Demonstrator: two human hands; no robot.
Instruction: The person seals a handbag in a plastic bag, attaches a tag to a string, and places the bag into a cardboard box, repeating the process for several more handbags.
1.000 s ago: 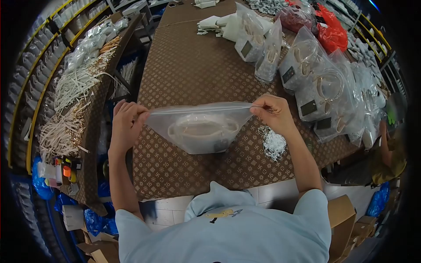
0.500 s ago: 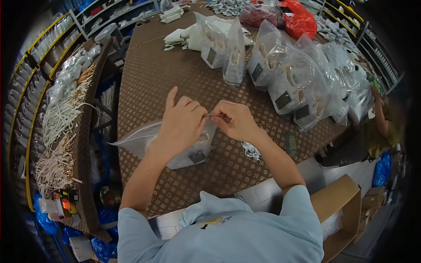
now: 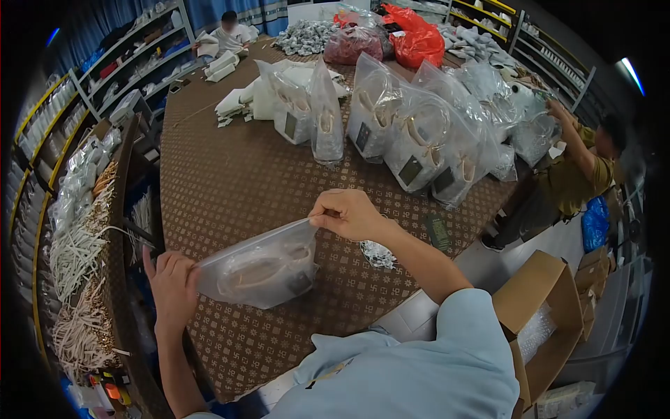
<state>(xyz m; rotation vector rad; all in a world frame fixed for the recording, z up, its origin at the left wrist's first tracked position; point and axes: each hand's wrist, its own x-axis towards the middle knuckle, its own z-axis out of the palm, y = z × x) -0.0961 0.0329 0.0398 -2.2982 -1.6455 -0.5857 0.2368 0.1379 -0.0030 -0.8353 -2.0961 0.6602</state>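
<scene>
A clear plastic bag [image 3: 262, 269] with a beige-handled item and a dark card inside is stretched between my hands, low over the patterned brown table [image 3: 230, 174]. My left hand [image 3: 172, 283] pinches the bag's left top corner, its index finger raised. At the opposite top corner, my right hand [image 3: 349, 214] grips the edge between thumb and fingers. The bag's top edge runs straight and slants up to the right. Just below my right forearm lies a small pile of silvery pieces [image 3: 378, 255], with a dark green card [image 3: 438, 232] to its right.
Filled clear bags [image 3: 419, 150] stand across the table, beside white sheets [image 3: 262, 98]. Red plastic bags [image 3: 415, 42] lie at the back. One person [image 3: 576, 167] works at the right, another [image 3: 230, 35] sits far back. Cords [image 3: 80, 251] hang at left; an open carton [image 3: 541, 314] is lower right.
My left hand has moved left and down along the bag's top edge, away from my right hand. The bag is now stretched out, and the view has tilted up.
</scene>
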